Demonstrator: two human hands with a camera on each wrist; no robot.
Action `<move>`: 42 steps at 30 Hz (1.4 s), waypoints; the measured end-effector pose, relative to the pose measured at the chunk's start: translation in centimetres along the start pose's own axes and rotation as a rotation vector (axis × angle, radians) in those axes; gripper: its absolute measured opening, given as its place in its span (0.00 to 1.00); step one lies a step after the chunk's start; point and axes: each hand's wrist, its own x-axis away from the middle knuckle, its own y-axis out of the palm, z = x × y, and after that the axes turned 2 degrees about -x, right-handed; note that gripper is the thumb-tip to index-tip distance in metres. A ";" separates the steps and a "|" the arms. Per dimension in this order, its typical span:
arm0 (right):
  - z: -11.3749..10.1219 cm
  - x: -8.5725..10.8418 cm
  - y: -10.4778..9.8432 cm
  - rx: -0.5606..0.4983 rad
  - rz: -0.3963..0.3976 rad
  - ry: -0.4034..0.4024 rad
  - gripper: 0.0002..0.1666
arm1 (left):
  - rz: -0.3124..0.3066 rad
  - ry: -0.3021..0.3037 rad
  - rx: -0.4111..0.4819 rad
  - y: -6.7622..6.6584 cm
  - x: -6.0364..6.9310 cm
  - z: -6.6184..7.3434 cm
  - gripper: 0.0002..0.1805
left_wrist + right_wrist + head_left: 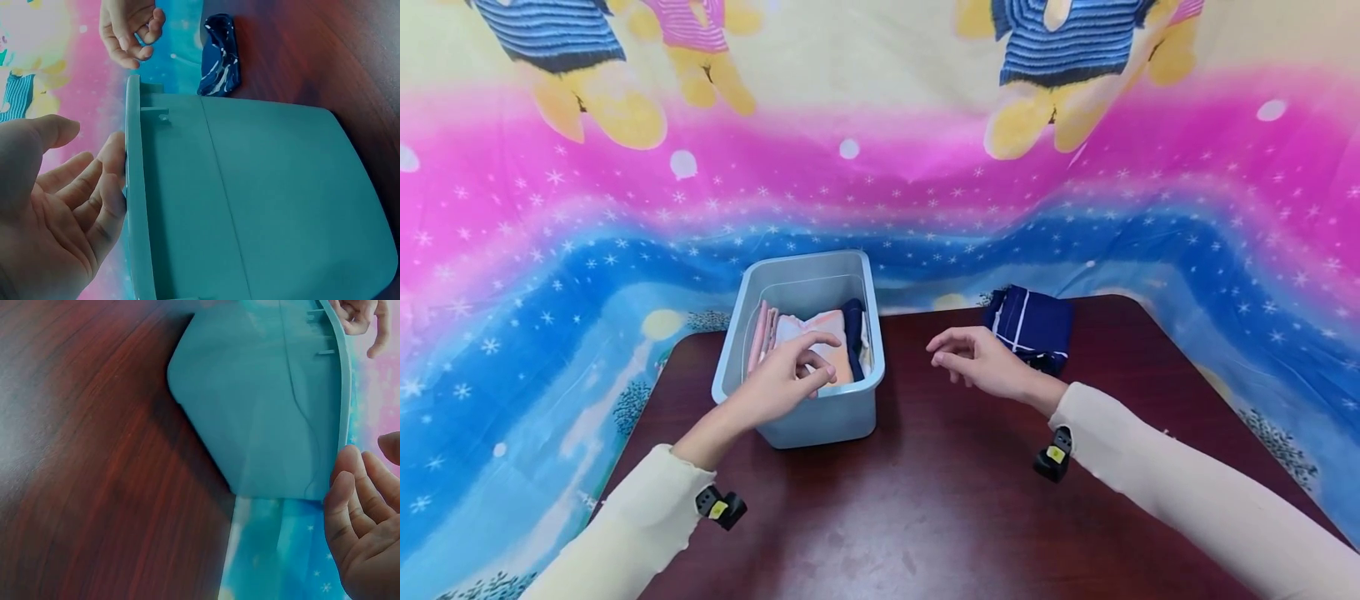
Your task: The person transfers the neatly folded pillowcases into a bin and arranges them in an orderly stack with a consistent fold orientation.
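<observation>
The left hand (786, 375) hovers over the near end of a grey-blue bin (816, 421), its fingers loosely bent and holding nothing. Inside the bin stand folded clothes (812, 329) in pink, white and peach, with a dark blue one at the right side. To the right of the bin, the right hand (981, 362) is in the air, relaxed and empty. Just behind it a folded navy garment (1045, 325) with white stripes lies on the table. The left wrist view shows the left hand (69, 206) beside the bin's rim (139, 200); the right hand (369, 519) appears in the right wrist view.
The dark red-brown table (917, 517) has rounded back corners. A patterned cloth (910, 183) in pink, blue and cream hangs behind and around it. The bin stands at the table's back left, the navy garment near the back edge.
</observation>
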 end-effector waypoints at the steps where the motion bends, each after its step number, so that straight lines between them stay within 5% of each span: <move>1: 0.1 0.1 -0.1 0.001 0.002 0.004 0.12 | 0.006 -0.001 0.002 0.1 0.0 0.0 0.21; 12: 1.2 1.1 -1.4 -0.003 0.021 0.027 0.13 | -0.012 0.059 0.003 1.3 0.0 1.4 0.18; 24: 2.4 1.9 -2.4 0.036 0.040 0.047 0.14 | -0.075 0.047 0.020 3.0 -0.4 3.3 0.23; 42: 4.4 2.5 -4.0 0.028 0.056 0.072 0.15 | -0.149 0.110 -0.004 5.4 -1.6 4.2 0.19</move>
